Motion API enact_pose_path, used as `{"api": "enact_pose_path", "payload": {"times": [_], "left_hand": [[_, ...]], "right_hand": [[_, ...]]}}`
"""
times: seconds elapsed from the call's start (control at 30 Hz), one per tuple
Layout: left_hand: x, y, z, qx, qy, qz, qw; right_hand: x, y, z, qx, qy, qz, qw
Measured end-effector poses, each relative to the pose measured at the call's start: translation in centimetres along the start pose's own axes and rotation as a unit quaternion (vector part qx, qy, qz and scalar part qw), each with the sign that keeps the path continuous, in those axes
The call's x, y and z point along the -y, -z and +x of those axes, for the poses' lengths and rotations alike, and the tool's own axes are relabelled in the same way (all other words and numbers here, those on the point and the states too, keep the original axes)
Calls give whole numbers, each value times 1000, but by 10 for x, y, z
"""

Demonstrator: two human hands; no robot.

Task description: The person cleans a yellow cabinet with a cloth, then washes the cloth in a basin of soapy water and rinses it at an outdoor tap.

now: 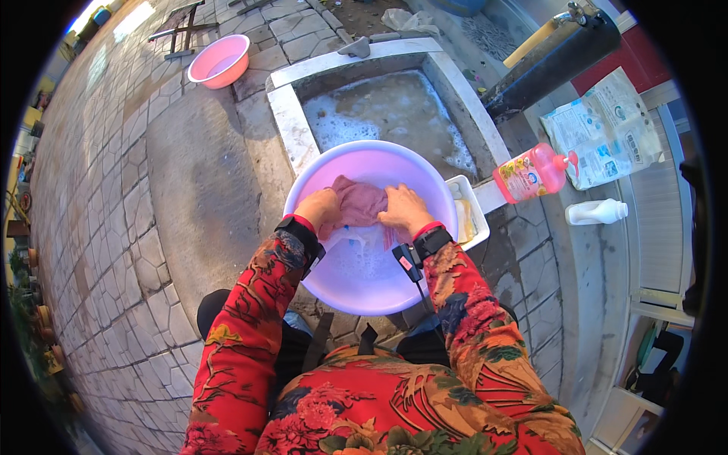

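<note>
A round purple plastic basin [375,304] stands in front of me, with sudsy water in its lower part. Over it, my left hand [320,208] grips the left side of a wet mauve cloth [359,199]. My right hand [405,209] has hold of the cloth's right side, its thumb towards the middle. The cloth is bunched between both hands at the far half of the basin. Below it, whitish and striped fabric [364,242] lies partly in the suds. The palms and some fingertips are hidden.
Beyond the basin is a low wash pit with a pale rim [294,129], holding foamy water. At right are a white tray [482,227], a pink pump bottle [529,173], a white bottle [594,212] and a plastic bag [603,131]. A pink basin [223,71] stands at upper left.
</note>
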State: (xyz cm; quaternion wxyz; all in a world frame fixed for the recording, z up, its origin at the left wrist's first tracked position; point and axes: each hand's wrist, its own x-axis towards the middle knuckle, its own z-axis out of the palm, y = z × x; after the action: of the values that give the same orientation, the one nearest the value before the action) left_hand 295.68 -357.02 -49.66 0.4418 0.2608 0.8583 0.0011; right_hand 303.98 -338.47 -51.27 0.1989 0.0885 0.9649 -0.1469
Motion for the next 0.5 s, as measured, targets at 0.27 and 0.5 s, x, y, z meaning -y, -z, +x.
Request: {"api": "enact_pose_path", "payload": {"times": [0.27, 0.5], "left_hand": [[4, -26, 6, -113, 98, -227, 962], [-1, -30, 6, -33, 68, -350, 934]], "right_hand": [[21, -55, -10, -15, 119, -100, 988], [18, -34, -13, 8, 131, -87, 988]]}}
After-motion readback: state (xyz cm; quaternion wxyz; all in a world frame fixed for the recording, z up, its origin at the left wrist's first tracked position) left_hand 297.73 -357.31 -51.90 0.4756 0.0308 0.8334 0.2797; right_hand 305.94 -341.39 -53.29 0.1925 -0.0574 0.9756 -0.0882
